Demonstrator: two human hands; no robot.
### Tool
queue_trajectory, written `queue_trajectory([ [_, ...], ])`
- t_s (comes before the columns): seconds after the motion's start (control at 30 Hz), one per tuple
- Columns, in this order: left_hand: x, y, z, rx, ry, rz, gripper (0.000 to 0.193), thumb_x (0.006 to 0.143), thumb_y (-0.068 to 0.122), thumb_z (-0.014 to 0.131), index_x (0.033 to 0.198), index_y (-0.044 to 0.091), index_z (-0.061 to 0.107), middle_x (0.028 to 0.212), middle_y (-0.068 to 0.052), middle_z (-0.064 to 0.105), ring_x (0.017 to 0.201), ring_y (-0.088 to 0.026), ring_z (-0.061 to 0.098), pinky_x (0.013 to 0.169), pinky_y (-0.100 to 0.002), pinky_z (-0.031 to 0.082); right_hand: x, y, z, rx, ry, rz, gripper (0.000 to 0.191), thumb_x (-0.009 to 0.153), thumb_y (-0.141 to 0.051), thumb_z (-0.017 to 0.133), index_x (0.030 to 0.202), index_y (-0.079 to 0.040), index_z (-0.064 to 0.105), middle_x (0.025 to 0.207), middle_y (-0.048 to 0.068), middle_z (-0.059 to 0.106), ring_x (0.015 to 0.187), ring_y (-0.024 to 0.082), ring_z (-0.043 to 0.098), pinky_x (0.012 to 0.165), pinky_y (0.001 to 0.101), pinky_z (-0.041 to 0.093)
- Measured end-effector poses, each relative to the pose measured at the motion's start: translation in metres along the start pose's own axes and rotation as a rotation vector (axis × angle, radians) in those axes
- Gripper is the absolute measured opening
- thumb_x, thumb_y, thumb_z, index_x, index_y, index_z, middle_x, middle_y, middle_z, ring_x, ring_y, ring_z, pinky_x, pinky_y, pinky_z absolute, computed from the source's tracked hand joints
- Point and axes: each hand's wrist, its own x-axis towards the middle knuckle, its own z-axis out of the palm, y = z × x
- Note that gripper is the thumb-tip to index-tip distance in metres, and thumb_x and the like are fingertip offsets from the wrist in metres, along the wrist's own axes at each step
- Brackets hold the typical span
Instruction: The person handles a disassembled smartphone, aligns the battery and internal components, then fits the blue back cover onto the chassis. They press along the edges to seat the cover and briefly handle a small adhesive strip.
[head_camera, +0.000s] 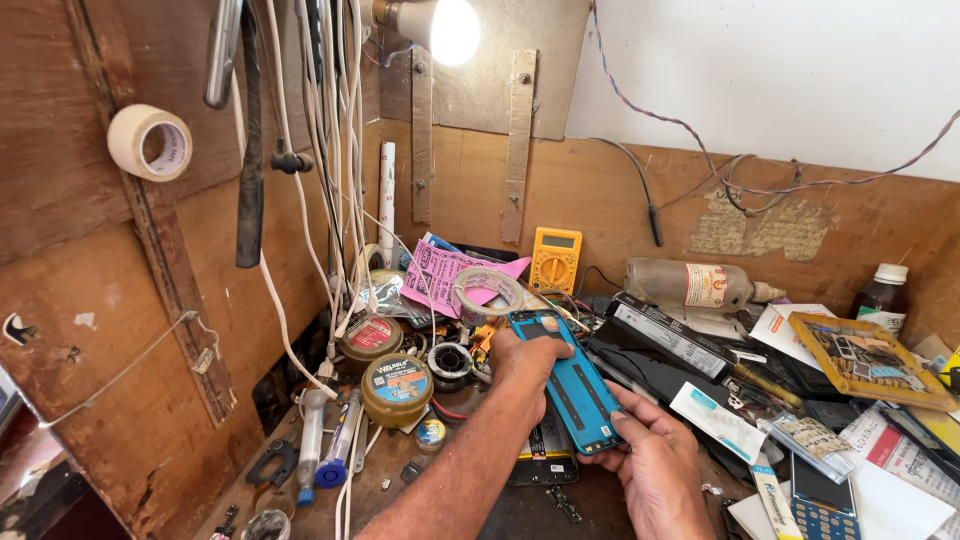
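Over the cluttered wooden bench, both hands hold a blue phone frame tilted above the mess. His left hand curls over its upper end, fingers wrapped on the edge; his right hand cradles the lower end, thumb and fingers pinching the corner. Just left sit two round tins and a syringe. Further back lie a tape roll, a yellow multimeter and a plastic bottle on its side.

- yellow multimeter with a grey screen against the back wall
- pink printed leaflet beside it
- white-and-red label on a lying bottle
- round blue-orange tin label at left
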Motion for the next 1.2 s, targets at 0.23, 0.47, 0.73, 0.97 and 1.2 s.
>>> queue_trajectory([
  [0.23, -0.007, 0.008, 0.002, 0.080, 0.034, -0.017, 0.043, 0.066, -0.004, 0.084, 0.104, -0.011, 0.067, 0.103, -0.024, 0.074, 0.080, -0.031, 0.078, 0.062, -0.042, 0.065, -0.011, -0.009, 0.008, -0.016, 0.017, 0.006, 0.039, 0.097, -0.004, 0.049, 0.131, 0.005, 0.064, 0.100, 0.020, 0.074, 0.071, 0.026, 0.070, 0.061, 0.0415, 0.059],
  [0.47, -0.011, 0.010, 0.001, 0.075, 0.030, -0.033, 0.046, 0.068, -0.002, 0.085, 0.107, -0.013, 0.064, 0.106, -0.026, 0.073, 0.082, -0.031, 0.078, 0.063, -0.041, 0.066, -0.017, -0.015, 0.012, -0.043, 0.032, 0.011, 0.039, 0.097, -0.004, 0.049, 0.131, 0.006, 0.064, 0.102, 0.020, 0.074, 0.073, 0.026, 0.070, 0.063, 0.0414, 0.060],
  [0.73, -0.009, 0.008, -0.001, 0.093, 0.031, -0.046, 0.049, 0.068, -0.001, 0.086, 0.108, -0.013, 0.062, 0.108, -0.026, 0.072, 0.083, -0.032, 0.077, 0.063, -0.041, 0.065, -0.017, -0.015, 0.012, -0.051, 0.025, 0.017, 0.039, 0.098, -0.005, 0.049, 0.131, 0.005, 0.065, 0.101, 0.020, 0.074, 0.073, 0.026, 0.070, 0.062, 0.0416, 0.060],
  [0.97, -0.007, 0.005, -0.002, 0.058, 0.027, -0.055, 0.049, 0.068, -0.002, 0.086, 0.109, -0.014, 0.061, 0.106, -0.027, 0.072, 0.080, -0.032, 0.078, 0.062, -0.042, 0.066, -0.016, -0.013, 0.012, -0.047, 0.011, 0.006, 0.038, 0.097, -0.005, 0.049, 0.131, 0.006, 0.065, 0.101, 0.020, 0.074, 0.073, 0.026, 0.070, 0.062, 0.0419, 0.060],
  [1.2, -0.010, 0.007, -0.001, 0.070, 0.045, -0.056, 0.049, 0.068, -0.002, 0.087, 0.109, -0.014, 0.062, 0.106, -0.027, 0.073, 0.079, -0.032, 0.077, 0.061, -0.042, 0.065, -0.015, -0.012, 0.011, -0.041, 0.000, 0.000, 0.038, 0.097, -0.004, 0.048, 0.130, 0.007, 0.064, 0.101, 0.021, 0.074, 0.073, 0.027, 0.071, 0.061, 0.0425, 0.061],
])
